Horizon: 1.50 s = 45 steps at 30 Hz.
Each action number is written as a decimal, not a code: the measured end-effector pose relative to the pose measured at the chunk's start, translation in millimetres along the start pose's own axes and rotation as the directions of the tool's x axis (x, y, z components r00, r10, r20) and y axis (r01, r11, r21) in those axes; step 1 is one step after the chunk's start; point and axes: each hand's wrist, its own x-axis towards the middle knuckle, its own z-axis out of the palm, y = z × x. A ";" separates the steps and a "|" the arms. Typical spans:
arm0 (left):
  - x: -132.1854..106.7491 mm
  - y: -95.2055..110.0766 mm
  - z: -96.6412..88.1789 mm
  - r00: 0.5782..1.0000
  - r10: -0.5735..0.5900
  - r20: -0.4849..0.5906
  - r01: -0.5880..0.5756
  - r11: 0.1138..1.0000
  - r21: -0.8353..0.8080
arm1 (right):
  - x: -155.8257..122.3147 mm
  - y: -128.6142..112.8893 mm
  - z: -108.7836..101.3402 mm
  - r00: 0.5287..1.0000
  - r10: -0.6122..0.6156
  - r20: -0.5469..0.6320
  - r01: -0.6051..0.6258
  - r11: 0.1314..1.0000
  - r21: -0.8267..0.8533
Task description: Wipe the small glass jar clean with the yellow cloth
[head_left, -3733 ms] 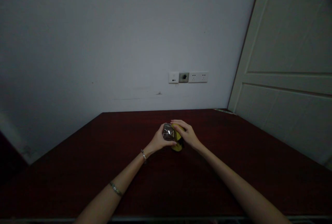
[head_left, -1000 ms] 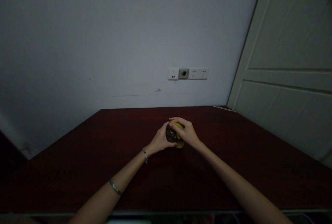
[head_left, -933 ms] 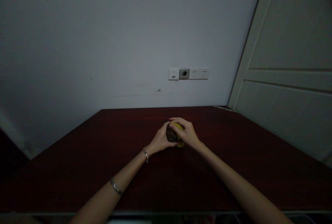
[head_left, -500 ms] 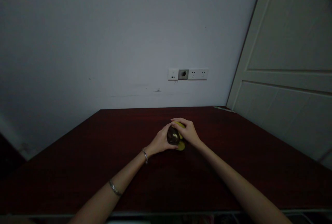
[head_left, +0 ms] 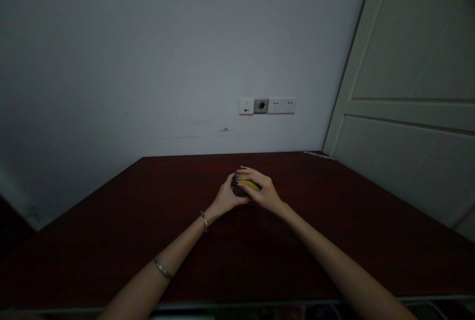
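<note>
My left hand (head_left: 226, 198) is wrapped round the left side of a dark, shiny, rounded object (head_left: 238, 190), which looks like glass. My right hand (head_left: 264, 189) curls over its top and right side, gripping a flat yellow piece (head_left: 249, 184) against it. Whether the yellow piece is a cloth, a sponge or a lid cannot be made out in the dim light. Both hands meet just above the middle of the table, and the fingers hide much of the dark object.
The dark red table (head_left: 178, 176) reaches back to a pale wall (head_left: 185, 63). Sockets and switches (head_left: 267, 106) are set in the wall. A white panelled door (head_left: 404, 127) stands at the right. A thin strip (head_left: 318, 155) lies at the table's far right corner.
The dark object has tilted and shifted slightly up and left with both hands. My right hand now covers more of it with the yellow piece. The lower yellow part no longer shows.
</note>
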 end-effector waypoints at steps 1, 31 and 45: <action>-0.3 0.6 -0.1 1.000 -0.007 -0.002 0.007 1.000 0.011 | 0.5 1.1 0.0 0.999 0.027 -0.017 -0.027 1.000 0.010; 5.2 4.9 1.1 0.996 -0.092 -0.020 0.083 0.961 -0.265 | 0.9 1.8 1.4 0.984 0.148 -0.101 -0.128 0.975 0.179; 1.1 16.5 1.5 0.999 -0.049 -0.001 0.046 0.947 -0.317 | 3.9 7.6 1.4 0.958 0.242 -0.152 -0.205 0.952 0.226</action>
